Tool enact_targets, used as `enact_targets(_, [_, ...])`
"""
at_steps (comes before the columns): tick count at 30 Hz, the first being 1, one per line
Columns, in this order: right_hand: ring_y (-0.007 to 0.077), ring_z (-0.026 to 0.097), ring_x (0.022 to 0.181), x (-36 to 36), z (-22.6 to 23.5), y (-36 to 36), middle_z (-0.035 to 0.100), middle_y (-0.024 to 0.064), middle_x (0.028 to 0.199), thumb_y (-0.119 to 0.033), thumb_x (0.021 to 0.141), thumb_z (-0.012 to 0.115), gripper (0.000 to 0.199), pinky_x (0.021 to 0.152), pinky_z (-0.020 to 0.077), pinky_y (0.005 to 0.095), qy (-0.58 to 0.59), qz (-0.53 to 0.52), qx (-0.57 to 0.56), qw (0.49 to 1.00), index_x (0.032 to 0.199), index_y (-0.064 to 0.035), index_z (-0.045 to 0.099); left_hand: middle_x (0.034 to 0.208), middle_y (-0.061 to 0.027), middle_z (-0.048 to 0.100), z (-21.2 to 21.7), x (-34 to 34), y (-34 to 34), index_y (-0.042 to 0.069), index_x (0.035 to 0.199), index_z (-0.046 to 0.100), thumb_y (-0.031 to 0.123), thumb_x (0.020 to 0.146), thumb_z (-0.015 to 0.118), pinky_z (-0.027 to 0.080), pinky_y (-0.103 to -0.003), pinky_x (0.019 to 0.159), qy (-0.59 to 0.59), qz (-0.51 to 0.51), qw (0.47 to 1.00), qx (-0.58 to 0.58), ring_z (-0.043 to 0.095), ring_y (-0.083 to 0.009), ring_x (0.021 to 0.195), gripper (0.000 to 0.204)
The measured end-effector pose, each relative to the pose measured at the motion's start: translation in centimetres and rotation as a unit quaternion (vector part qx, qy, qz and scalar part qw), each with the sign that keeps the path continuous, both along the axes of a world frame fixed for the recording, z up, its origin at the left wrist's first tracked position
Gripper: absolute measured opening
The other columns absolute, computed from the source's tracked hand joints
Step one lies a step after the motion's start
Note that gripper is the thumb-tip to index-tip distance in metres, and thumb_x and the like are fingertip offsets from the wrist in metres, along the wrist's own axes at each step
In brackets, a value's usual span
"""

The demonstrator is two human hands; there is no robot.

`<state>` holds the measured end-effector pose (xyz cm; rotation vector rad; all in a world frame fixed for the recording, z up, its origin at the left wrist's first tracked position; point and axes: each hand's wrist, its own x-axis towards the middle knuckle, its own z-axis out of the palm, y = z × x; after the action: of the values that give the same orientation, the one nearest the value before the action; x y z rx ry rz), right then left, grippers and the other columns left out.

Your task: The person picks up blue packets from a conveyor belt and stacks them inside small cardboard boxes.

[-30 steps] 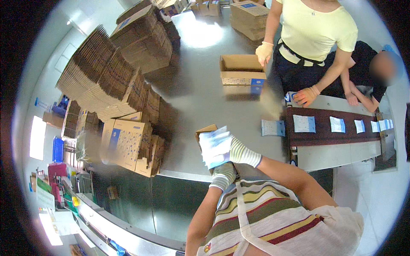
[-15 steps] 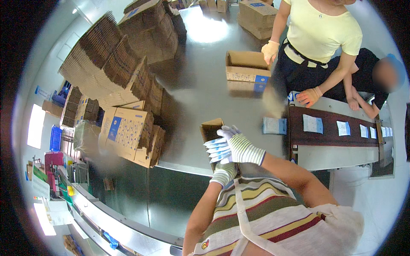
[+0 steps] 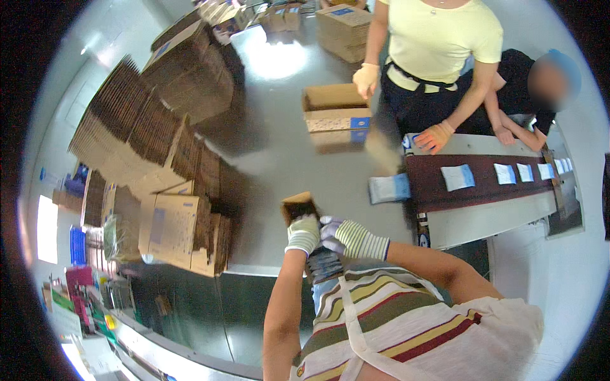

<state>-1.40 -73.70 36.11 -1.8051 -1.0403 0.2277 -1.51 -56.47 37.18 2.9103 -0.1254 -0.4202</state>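
Note:
An open brown carton (image 3: 296, 202) stands at the table's near edge, in front of my body. Over it is my left hand (image 3: 303, 234), in a white and green striped glove, its fingertips hidden at the carton's inside. Close beside it, my right hand (image 3: 347, 239) wears a matching glove. Its fingers are bent but apart, at the carton's right side, and I see nothing held in them. Below both hands shows a row of dark, bluish packets (image 3: 326, 265) in the carton's near part; the hands hide the rest of the contents.
A blue-and-white packet (image 3: 388, 189) lies right of the carton, by a dark conveyor belt (image 3: 445, 184) carrying several more. A co-worker's gloved hand (image 3: 366, 80) touches a second open carton (image 3: 335, 106); their other hand rests by the belt. Flattened cartons (image 3: 127, 127) are stacked at left.
My left hand has come up over the carton from its near end. My right hand has drawn back from the packets to the carton's right side. The view has shifted.

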Motion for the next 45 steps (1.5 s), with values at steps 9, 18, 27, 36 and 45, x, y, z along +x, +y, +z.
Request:
enact_targets(9, [0.0348,0.056,0.092,1.2,-0.5,-8.9,0.06,0.0164,0.099,-0.026,0.084,0.06,0.028,0.083,0.0449,0.0426,-0.037,-0.147,-0.158,0.976,0.101,-0.0036,0.057,0.101,-0.0218,0.062,-5.0,-0.9,-0.2,0.007,0.107,0.06,0.024,0.083,0.05,0.049,-0.046,0.078,0.127,-0.047,0.991,-0.014,0.061,-0.0376,0.093,0.031])
enact_targets(18, [0.0343,0.058,0.096,12.6,0.6,-24.5,0.062,0.0195,0.101,-0.017,0.076,0.06,0.03,0.086,0.0457,0.0434,-0.052,-0.309,-0.397,0.862,0.105,-0.0096,0.061,0.128,-0.0208,0.047,-3.8,-4.6,-1.8,0.003,0.129,0.042,0.026,0.085,0.049,0.031,-0.051,0.101,0.11,-0.041,0.991,0.061,0.041,-0.0373,0.122,0.05])
enact_targets(27, [0.0289,0.049,0.113,15.6,0.4,-28.7,0.056,0.0111,0.116,-0.028,0.064,0.076,0.05,0.096,0.0386,0.0438,-0.04,-0.154,-0.685,0.71,0.11,-0.0127,0.062,0.126,-0.0186,0.047,-5.3,-5.8,-1.7,0.001,0.125,0.045,0.024,0.08,0.054,0.03,-0.051,0.101,0.025,-0.036,0.996,0.072,0.043,-0.0363,0.118,0.051])
enact_targets(36, [0.0331,0.054,0.107,18.2,-4.5,-15.4,0.055,0.0151,0.117,-0.02,0.07,0.071,0.051,0.092,0.0426,0.0403,0.005,-0.06,-0.51,0.858,0.116,-0.0088,0.053,0.129,-0.0178,0.044,-5.0,-5.8,-1.4,0.001,0.127,0.043,0.028,0.079,0.056,0.026,-0.051,0.104,0.06,-0.013,0.996,0.057,0.039,-0.0364,0.122,0.056])
enact_targets(45, [0.0384,0.053,0.11,8.0,-5.3,-9.3,0.057,0.0231,0.114,-0.037,0.064,0.071,0.056,0.091,0.0439,0.0452,-0.168,-0.112,-0.582,0.788,0.108,-0.0043,0.062,0.13,-0.0174,0.043,-4.4,-6.1,-1.1,0.004,0.127,0.045,0.027,0.077,0.058,0.027,-0.05,0.104,0.053,-0.013,0.998,0.04,0.038,-0.0357,0.123,0.056])
